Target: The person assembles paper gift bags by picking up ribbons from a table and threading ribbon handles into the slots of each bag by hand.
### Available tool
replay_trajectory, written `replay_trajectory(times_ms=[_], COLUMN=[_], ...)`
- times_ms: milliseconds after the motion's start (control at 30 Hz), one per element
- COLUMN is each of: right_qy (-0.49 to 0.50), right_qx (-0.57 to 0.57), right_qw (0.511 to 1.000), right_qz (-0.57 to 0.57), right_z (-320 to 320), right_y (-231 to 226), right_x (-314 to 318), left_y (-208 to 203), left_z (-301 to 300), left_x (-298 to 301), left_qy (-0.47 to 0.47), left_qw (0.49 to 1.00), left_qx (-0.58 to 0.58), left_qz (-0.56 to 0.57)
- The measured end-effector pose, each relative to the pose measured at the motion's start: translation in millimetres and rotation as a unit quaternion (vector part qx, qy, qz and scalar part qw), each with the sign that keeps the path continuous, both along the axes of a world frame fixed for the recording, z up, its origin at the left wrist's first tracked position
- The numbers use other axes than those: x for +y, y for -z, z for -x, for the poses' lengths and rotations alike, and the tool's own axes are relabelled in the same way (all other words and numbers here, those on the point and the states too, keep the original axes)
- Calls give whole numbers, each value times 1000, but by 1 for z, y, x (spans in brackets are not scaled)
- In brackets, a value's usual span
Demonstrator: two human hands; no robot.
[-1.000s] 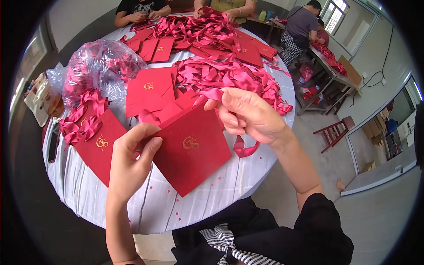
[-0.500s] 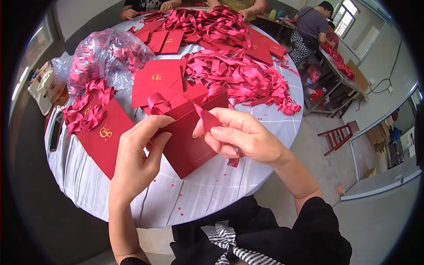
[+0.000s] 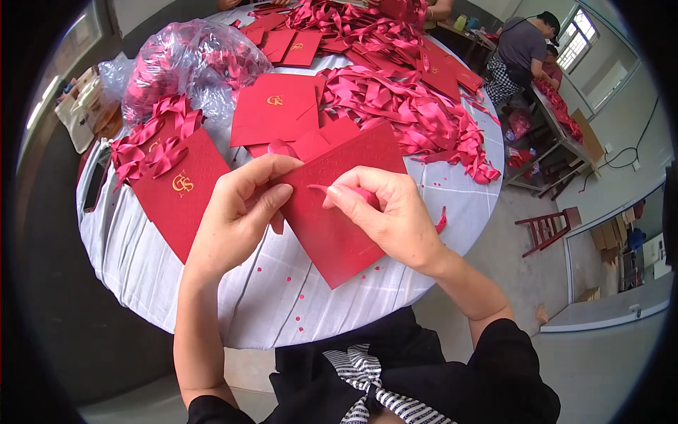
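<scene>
A red paper gift bag (image 3: 342, 237) is held tilted over the near side of the round table. My left hand (image 3: 247, 201) pinches its upper left edge between thumb and fingers. In front of its face, my right hand (image 3: 388, 212) grips a pink-red satin ribbon (image 3: 319, 187), whose thin end pokes out leftward from the fingertips. Part of the ribbon's run is hidden by the fingers. To the left lies another red bag (image 3: 187, 187) with gold print and ribbon bows (image 3: 152, 145). Beyond my hands is a stack of flat red bags (image 3: 272, 113).
A heap of loose ribbons (image 3: 409, 116) spreads on the white tablecloth (image 3: 459, 205). A clear plastic sack (image 3: 191, 67) of ribbons stands at the far left. People sit across the table; another person (image 3: 522, 53) stands at a side table. A wooden stool (image 3: 547, 230) is at right.
The bag between my hands now shows more of its flat face. My right hand has moved slightly right, turned palm down, and the ribbon end now points left. The view has shifted slightly.
</scene>
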State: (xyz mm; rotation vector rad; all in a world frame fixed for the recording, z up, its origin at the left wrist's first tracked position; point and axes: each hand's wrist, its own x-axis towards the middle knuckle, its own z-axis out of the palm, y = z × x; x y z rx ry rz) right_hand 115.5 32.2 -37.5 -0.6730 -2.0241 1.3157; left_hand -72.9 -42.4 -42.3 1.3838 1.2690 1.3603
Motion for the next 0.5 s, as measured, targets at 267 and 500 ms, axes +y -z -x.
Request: replay_trajectory(times_ms=[267, 500], right_qy=[74, 115], right_qx=[47, 29], right_qw=[992, 961], right_qz=[-85, -249], right_z=[8, 10], right_y=[11, 11], right_x=[-4, -7], left_y=[0, 0], left_z=[-1, -6], left_x=[-1, -4], left_qy=[-11, -15], left_qw=[1000, 1000], left_qx=[-8, -6], left_qz=[-11, -8])
